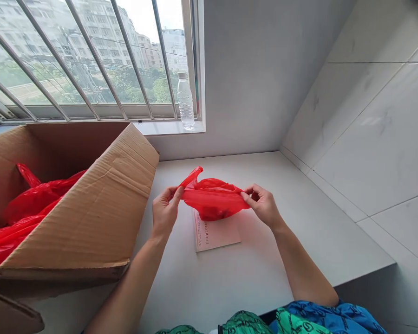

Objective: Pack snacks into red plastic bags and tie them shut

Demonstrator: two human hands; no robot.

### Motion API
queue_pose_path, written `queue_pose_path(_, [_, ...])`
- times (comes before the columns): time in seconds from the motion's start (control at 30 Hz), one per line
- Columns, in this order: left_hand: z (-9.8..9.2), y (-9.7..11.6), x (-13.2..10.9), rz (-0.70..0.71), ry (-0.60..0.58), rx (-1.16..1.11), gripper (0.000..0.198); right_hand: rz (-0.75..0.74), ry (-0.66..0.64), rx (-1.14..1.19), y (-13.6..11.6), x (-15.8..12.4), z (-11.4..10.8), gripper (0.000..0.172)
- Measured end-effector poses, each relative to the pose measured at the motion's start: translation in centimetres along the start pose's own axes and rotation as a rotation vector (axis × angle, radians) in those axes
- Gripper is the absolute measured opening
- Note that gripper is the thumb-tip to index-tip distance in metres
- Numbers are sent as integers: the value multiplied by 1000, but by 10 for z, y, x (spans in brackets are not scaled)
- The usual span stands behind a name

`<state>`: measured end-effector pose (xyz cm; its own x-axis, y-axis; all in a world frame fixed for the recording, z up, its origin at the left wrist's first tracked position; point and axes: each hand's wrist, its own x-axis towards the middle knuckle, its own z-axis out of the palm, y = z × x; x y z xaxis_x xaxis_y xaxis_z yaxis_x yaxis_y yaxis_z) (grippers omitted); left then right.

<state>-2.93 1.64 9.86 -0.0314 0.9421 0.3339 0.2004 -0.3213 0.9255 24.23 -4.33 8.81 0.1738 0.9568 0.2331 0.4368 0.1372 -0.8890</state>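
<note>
Counter point(198, 297) lies open rightward to the tiled wall point(362, 139) (cardboard box point(80, 218) crowding left). Left hand point(165, 212) and right hand point(261, 204) pinch a red plastic bag point(212, 199).

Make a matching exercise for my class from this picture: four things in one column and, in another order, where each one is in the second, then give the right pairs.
Things
1. clear plastic water bottle
2. red plastic bag
3. printed paper
4. cardboard box

Places
A. gripped between the left hand and right hand
B. standing on the window sill
C. lying on the white counter, beneath the bag
D. open, with red plastic inside

Right pairs: 1-B, 2-A, 3-C, 4-D
</note>
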Motion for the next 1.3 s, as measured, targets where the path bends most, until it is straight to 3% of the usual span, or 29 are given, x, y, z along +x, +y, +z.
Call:
queue_pose_path(0.1, [-6,8,-5,-9,-80,-103,35,24,-51,-5,-5,-2,-9,31])
queue_pose_path(0.17, [-5,21,-11,62,-169,-40,43,-31,14,-63,-17,-9,-12,34])
queue_pose_path(0.23, [-2,37,-18,145,-233,59,35,-168,178,-127,-32,-20,-12,27])
queue_pose_path(0.3, [0,51,-23,200,-262,101,19,-397,285,-134,-48,-31,-7,14])
queue_pose_path(0.37, [1,60,-27,217,-276,51,15,-624,227,-122,-60,-39,1,5])
queue_pose_path(0.43, [-1,64,-32,188,-311,-64,14,-724,63,-147,-66,-45,11,9])
queue_pose_path(0.57, [-7,64,-37,34,-343,-386,10,-569,-214,-249,-62,-44,18,14])
queue_pose_path(0.7, [-17,61,-32,-73,-233,-665,7,-280,-397,-153,-47,-37,-4,10])
queue_pose_path(0.8, [-23,58,-25,-118,-156,-830,11,-96,-374,-1,-33,-29,-29,13])
queue_pose_path(0.9, [-25,55,-22,-155,-157,-919,16,-24,-293,42,-22,-23,-50,18])
queue_pose_path(1.03, [-20,59,-26,-84,-253,-866,18,-156,-253,148,-36,-31,-61,25])
queue_pose_path(1.17, [-10,72,-33,36,-351,-777,16,-586,4,165,-73,-51,-35,24])
queue_pose_path(1.23, [-7,77,-36,93,-409,-757,15,-707,-127,40,-84,-57,-12,24])
queue_pose_path(1.3, [-7,77,-38,128,-470,-744,15,-635,-330,-185,-83,-54,8,22])
